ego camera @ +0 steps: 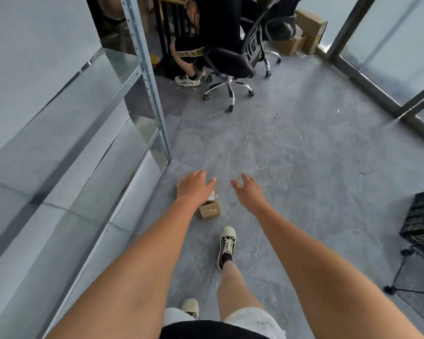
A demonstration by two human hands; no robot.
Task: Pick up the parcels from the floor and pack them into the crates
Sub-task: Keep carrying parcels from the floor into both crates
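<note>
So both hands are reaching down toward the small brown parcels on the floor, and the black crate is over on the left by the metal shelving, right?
Not quite. The head view shows the black crate at the right edge, across the floor from the metal shelving. The rest holds: the left hand and right hand reach, fingers spread, toward the small brown parcels.

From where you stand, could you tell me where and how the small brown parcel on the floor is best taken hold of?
Probably across its two short sides, coming down from above. The small brown parcel lies flat on the floor with its taped top up and bare floor to its right. The left hand hovers above it, fingers spread; the right hand is open alongside. Another parcel sits just behind, partly hidden, so the far side is crowded.
</note>
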